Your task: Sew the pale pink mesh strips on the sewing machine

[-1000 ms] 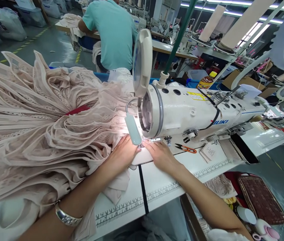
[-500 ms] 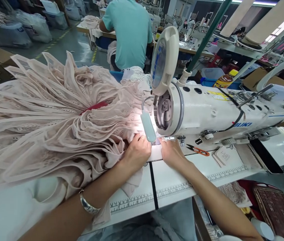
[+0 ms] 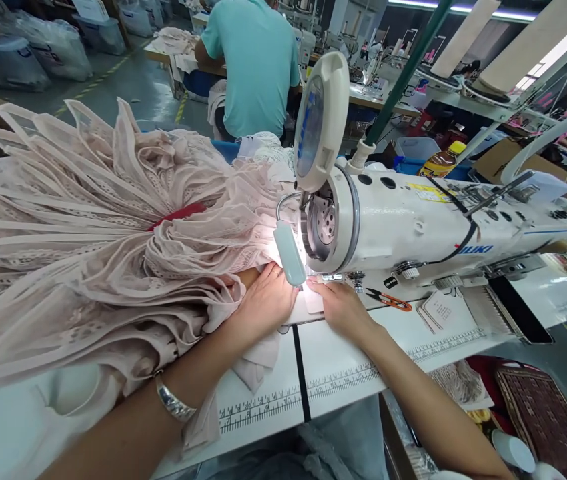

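Head view
L hand (image 3: 267, 301): flat, fingers spread, palm down on fabric (image 3: 113, 253) just left of needle area; bracelet (image 3: 172, 403) on wrist.
R hand (image 3: 339, 305): flat, fingers together, tips pressed on small pale piece (image 3: 312, 301) under machine head; pinching or not, can't tell.
Fabric: big pink lace pile, fanned over table's left side; edge runs under L hand to the lit spot.
Machine (image 3: 413, 220): white, lamp (image 3: 289, 253) lit betw. the hands.
Table (image 3: 343, 367): white, printed ruler along front edge.
Snips (image 3: 388, 300): orange, right of R hand, near, not touching.
Bkgd: person (image 3: 253, 60) in teal shirt, back turned, at another bench.
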Tool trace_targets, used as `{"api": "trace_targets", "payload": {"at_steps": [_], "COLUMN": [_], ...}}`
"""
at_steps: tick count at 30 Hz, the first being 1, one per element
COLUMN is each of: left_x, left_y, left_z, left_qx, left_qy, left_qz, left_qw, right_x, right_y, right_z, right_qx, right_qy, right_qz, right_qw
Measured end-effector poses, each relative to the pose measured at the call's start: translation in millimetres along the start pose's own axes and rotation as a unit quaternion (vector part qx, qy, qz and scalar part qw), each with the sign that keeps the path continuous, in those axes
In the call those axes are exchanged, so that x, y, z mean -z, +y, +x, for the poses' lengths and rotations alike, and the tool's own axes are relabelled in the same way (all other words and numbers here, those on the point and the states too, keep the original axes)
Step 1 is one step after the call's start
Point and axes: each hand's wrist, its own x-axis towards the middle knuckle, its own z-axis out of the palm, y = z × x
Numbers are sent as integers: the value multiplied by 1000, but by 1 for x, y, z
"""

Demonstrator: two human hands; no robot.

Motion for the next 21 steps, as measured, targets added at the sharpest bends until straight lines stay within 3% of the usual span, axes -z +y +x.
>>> {"api": "trace_targets", "payload": {"at_steps": [4, 15, 21], "left_x": [-4, -2, -2], "left_y": [-2, 2, 2], "left_z": [-2, -2, -2], "left_qx": [-11, -19, -3], "left_qy": [7, 36, 15], "left_qz": [-3, 26, 34], "left_qw": [1000, 999, 999], "right_x": [-3, 9, 9], "right_y": [4, -5, -9], "right_z": [-2, -3, 0], "right_qx": [8, -26, -27], "right_qy": [20, -18, -24], "right_qz": [21, 21, 12], "right_qw": [1000, 999, 999]}}
